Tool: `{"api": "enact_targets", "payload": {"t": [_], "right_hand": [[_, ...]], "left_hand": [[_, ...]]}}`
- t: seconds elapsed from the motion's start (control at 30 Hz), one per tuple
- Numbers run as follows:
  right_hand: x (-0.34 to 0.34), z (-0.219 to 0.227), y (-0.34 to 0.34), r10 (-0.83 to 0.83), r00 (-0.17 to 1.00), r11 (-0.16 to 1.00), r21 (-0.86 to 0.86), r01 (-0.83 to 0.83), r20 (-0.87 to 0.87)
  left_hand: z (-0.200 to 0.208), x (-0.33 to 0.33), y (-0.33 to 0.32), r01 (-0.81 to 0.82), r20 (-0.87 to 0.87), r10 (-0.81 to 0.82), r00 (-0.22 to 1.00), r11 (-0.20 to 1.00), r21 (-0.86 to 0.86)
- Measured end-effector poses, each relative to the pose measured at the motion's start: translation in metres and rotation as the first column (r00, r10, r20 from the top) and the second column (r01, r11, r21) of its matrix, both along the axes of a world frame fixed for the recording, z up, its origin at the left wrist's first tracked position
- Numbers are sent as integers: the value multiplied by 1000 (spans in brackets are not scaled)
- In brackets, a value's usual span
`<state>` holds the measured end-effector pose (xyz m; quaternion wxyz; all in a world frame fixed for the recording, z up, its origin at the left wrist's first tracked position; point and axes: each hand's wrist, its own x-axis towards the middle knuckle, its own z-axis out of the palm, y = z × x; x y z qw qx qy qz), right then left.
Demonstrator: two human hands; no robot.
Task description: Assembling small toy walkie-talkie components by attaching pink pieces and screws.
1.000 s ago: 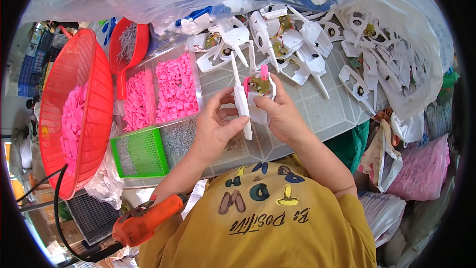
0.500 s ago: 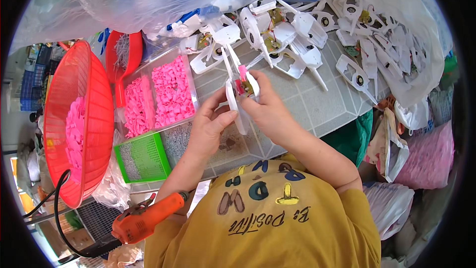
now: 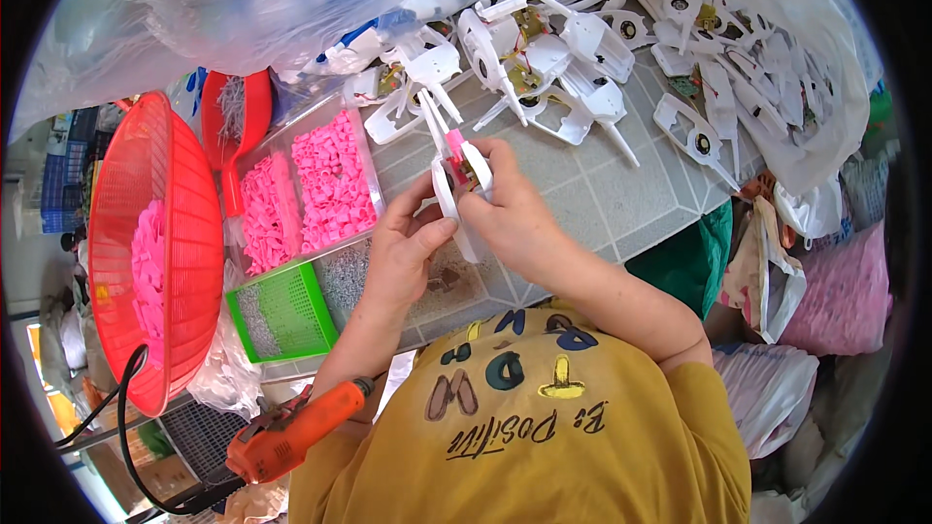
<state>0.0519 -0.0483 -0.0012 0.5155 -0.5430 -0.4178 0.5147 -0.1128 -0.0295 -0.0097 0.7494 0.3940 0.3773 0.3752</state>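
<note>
Lettering stands upside down on the yellow shirt: large, chunky capitals in brown, dark green, blue and yellow, set in rows, with black script nearer the picture's lower edge. Any print elsewhere is too small to read.

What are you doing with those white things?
A person's left hand grips one long white plastic shell half, and the right hand holds a matching white plastic half close beside it. The two stand a little apart, and a small pink plastic piece shows between them. More white plastic shells lie beyond the hands, while small pink plastic parts fill a tray section to the left.
</note>
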Motion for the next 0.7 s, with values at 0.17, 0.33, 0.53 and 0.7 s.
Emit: {"api": "enact_targets", "payload": {"t": [0.17,0.33,0.53,0.7], "right_hand": [[1,-1,-1,6,999,1000,-20,-5,37],[2,-8,3,42,999,997,62,-44,30],[8,7,0,126,981,992,48,-120,-148],[3,-13,-6,92,981,989,134,-70,-169]], "left_hand": [[-3,-2,2,27,-32,-27,999,1000,3],[0,-5,5,44,-45,-43,998,999,22],[4,-5,6,26,-27,-27,999,999,-27],[2,1,4,17,-79,-17,997,1000,-4]]}}
